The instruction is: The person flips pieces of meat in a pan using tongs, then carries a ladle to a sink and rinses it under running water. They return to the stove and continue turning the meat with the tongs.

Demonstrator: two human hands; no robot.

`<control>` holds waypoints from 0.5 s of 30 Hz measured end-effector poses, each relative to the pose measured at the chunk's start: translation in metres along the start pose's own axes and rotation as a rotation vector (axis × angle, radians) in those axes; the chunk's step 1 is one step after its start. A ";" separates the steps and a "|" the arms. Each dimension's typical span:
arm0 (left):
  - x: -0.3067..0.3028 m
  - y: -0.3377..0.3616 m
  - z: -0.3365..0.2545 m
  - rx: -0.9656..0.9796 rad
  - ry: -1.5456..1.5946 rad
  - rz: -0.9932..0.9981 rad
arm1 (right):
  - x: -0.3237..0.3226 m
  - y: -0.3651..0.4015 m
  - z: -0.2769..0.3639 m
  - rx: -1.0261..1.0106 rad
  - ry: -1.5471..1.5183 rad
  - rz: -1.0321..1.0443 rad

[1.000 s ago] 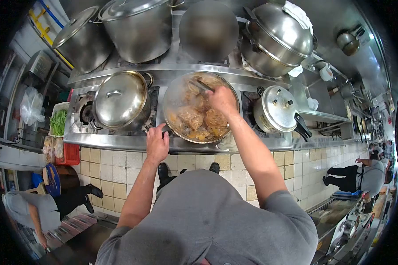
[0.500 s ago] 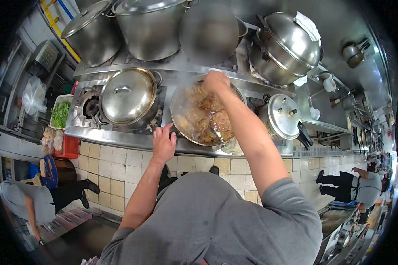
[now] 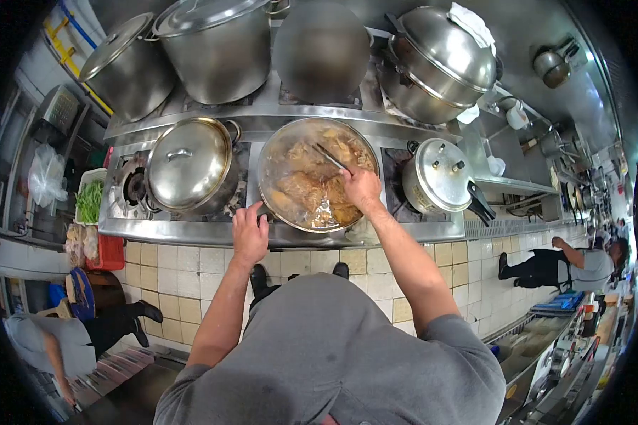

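A wide round pan [image 3: 264,185] on the stove holds browned chunks of food in bubbling liquid. My right hand [image 3: 362,188] is closed over the pan's right side, around a long, thin, dark utensil [image 3: 331,157]. The utensil slants up and left over the food; its working end is not clear enough to name. My left hand [image 3: 250,232] lies at the stove's front edge, just left of the pan, with fingers apart and fingertips close to a small black part by the rim.
A lidded pot [image 3: 189,166] stands to the left, a pressure cooker [image 3: 441,176] to the right with its black handle jutting forward. Tall stockpots [image 3: 216,60] and a domed steamer [image 3: 443,64] line the back. Two other people are at the far left and right.
My right hand has come back from the pan's far rim to its right side, and the dark utensil now shows. Less steam hangs over the food. My left hand stays by the stove edge.
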State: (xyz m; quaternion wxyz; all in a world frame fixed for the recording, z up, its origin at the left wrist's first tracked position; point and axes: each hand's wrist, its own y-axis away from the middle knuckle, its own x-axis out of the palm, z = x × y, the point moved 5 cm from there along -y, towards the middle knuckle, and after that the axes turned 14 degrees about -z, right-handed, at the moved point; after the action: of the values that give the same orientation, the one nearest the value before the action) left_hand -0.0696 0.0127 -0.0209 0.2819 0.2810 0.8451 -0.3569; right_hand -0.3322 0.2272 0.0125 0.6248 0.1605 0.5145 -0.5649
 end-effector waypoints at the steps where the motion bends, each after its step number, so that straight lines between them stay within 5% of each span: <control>1: 0.000 -0.001 0.000 0.004 0.001 -0.002 | -0.002 0.005 -0.004 0.010 -0.001 -0.003; 15: -0.001 -0.001 -0.001 0.001 -0.030 0.008 | -0.025 0.035 -0.007 -0.158 0.113 0.048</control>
State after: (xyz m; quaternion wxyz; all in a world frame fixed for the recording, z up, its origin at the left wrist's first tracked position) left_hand -0.0704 0.0128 -0.0191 0.2958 0.2793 0.8394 -0.3604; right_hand -0.3006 0.2576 0.0170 0.6188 0.1546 0.5879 -0.4976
